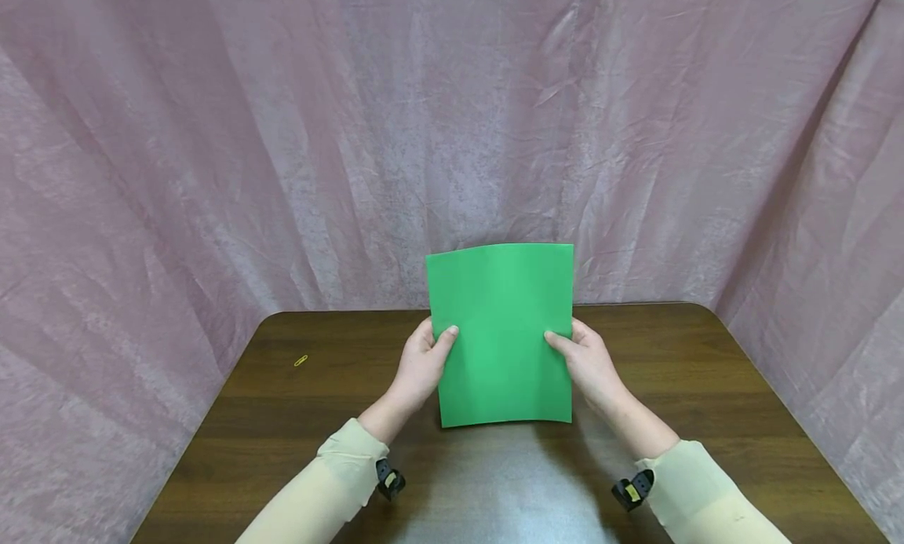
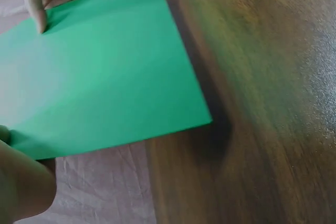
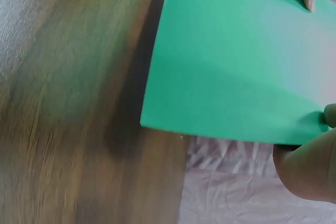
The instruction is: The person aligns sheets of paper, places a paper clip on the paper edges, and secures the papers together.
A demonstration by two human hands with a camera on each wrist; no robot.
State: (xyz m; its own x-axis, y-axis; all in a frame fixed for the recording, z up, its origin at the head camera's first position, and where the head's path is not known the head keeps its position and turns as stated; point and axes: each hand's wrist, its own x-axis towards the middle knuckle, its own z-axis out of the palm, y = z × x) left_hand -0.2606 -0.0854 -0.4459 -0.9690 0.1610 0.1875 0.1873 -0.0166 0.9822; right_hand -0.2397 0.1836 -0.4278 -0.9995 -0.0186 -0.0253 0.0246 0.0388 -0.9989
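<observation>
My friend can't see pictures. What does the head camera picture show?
Two hands, left hand and right hand, hold a green paper upright by its side edges above a brown table. Pink curtain hangs behind; a paperclip lies far left.

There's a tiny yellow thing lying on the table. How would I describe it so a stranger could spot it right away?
Start at the dark wooden table in front of the pink curtain, then look to its far left corner. There, well apart from the left hand holding the green sheet, lies a small yellow paper clip. It is the only loose object on the bare wood.
</observation>
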